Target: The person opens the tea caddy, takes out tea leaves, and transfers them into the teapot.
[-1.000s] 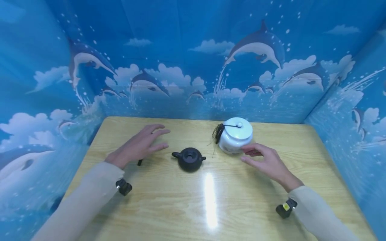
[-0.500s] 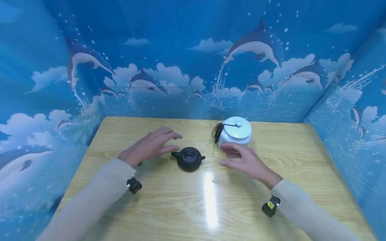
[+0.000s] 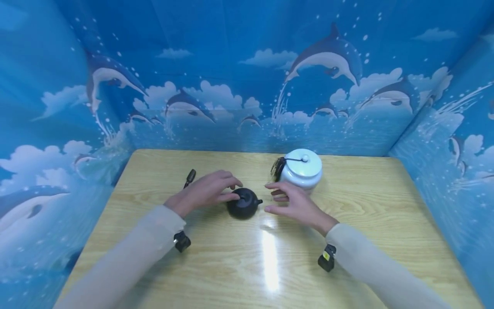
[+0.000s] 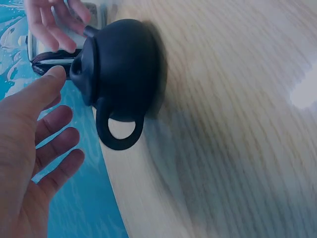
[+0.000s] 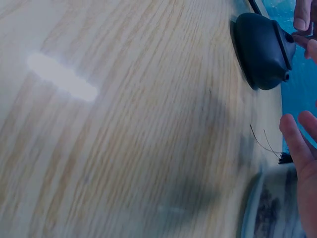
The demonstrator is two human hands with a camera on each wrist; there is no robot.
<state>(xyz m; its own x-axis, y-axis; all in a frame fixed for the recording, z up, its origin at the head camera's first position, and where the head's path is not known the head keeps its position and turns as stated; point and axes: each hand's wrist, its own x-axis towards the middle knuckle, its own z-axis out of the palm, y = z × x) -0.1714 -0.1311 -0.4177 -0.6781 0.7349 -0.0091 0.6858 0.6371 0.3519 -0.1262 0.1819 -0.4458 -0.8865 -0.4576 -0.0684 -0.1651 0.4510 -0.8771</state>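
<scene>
A small black teapot [image 3: 244,210] with a ring handle [image 4: 120,141] stands upright on the table. My left hand [image 3: 208,191] hovers over its handle side, thumb right by the lid knob [image 4: 78,67] and fingers loosely bent and spread. Between the teapot and a lidded white jar [image 3: 302,167], my right hand [image 3: 297,204] hangs with parted fingers and nothing between them. It comes close to the spout [image 3: 260,201] and overlaps the jar's lower front in the head view. A dark tassel [image 3: 277,167] is tied to the jar's lid.
A thin black stick-like tool [image 3: 190,177] lies behind my left hand, partly hidden by it. The wooden table [image 3: 216,266] has a bright light reflection in front of the teapot. Blue dolphin-print curtains [image 3: 231,64] surround the back and sides.
My left hand has moved right, from beside the teapot to over its handle side. My right hand has moved left from the jar toward the spout. Teapot and jar have stayed in place.
</scene>
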